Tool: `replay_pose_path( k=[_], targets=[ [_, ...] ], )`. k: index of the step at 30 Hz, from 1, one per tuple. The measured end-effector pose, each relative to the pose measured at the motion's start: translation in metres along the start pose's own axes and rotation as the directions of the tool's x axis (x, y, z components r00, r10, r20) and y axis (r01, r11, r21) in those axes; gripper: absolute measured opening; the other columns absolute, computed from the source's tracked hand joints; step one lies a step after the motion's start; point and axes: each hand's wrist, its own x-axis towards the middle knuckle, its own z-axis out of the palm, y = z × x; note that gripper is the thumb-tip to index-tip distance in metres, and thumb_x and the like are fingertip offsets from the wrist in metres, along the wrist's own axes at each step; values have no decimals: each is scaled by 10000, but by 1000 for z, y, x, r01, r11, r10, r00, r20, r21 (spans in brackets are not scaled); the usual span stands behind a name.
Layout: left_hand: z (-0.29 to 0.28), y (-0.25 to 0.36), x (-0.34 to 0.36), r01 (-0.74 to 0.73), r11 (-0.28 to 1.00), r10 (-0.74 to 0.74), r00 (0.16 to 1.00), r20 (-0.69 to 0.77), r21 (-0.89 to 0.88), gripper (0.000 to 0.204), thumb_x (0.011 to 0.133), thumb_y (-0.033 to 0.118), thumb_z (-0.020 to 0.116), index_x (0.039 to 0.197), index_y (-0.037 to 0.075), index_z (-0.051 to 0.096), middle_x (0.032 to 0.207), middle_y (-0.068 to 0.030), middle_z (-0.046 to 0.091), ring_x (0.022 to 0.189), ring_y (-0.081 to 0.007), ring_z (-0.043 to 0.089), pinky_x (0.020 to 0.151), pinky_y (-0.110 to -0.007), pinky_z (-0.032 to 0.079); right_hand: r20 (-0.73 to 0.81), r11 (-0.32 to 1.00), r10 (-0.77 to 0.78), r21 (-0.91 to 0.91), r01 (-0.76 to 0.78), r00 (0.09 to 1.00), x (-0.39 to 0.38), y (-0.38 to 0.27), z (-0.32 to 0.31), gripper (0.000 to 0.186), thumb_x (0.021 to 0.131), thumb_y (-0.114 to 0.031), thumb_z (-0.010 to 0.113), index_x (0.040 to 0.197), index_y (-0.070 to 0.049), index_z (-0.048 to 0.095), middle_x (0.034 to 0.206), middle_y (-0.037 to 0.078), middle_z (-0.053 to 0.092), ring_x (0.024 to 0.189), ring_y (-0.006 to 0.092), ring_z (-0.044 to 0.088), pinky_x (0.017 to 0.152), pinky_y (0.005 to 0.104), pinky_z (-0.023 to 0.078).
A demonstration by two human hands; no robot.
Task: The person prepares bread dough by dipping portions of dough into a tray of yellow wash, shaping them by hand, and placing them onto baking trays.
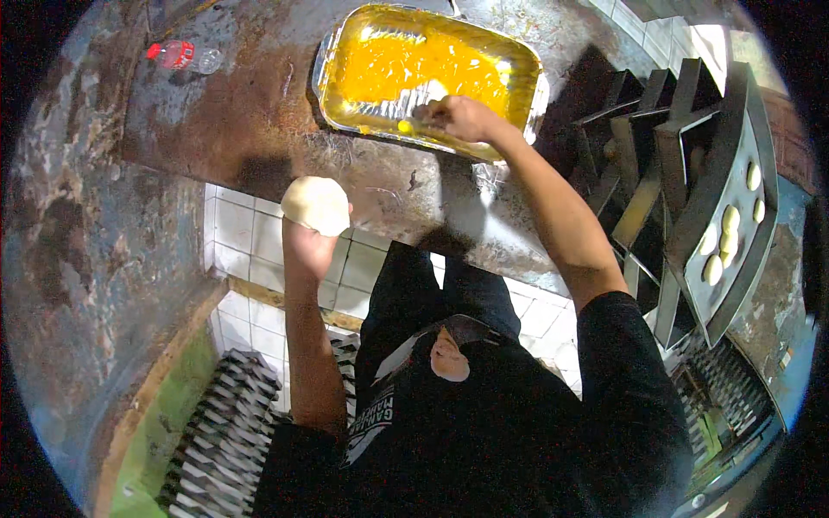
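A pale, round, flattened piece of dough (pixel 315 205) rests on my left hand (pixel 313 249), which is held out past the table's near edge. The dough covers most of the fingers. Over the near side of a large foil tray (pixel 321 79), my right hand (pixel 462 118) reaches down with its fingers closed together. Glossy yellow-orange filling (pixel 389 69) is spread across the tray, and bare foil shows near my fingers. A small bright yellow lump (pixel 405 127) is beside the fingertips. Whatever the right fingers hold is too unclear to make out.
The tray stands on a worn, stained table (pixel 233 112). A clear plastic bottle (pixel 186 56) with a red cap lies at the far left. To the right, several dark metal trays (pixel 665 164) are stacked at angles; the outermost carries several pale dough pieces (pixel 730 220).
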Motion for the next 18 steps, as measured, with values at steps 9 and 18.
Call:
replay_pose_path(
  k=[9, 18],
  targets=[
    [18, 25, 10, -3, 999, 10, 989, 146, -48, 361, 835, 53, 853, 1144, 24, 668, 1008, -46, 718, 921, -149, 687, 851, -309, 568, -206, 862, -149, 452, 229, 967, -112, -139, -55, 277, 1010, -112, 606, 1252, -130, 740, 1148, 126, 714, 1107, 262, 674, 953, 389, 532],
    [46, 78, 6, -281, 959, 284, 955, 83, -40, 270, 778, 88, 861, 1001, -4, 741, 936, -101, 772, 837, -162, 707, 809, -345, 568, -689, 978, -136, 23, 208, 712, -203, -206, -7, 524, 840, 97, 643, 1305, -137, 702, 1090, 143, 596, 941, 332, 633, 845, 415, 549]
  ],
)
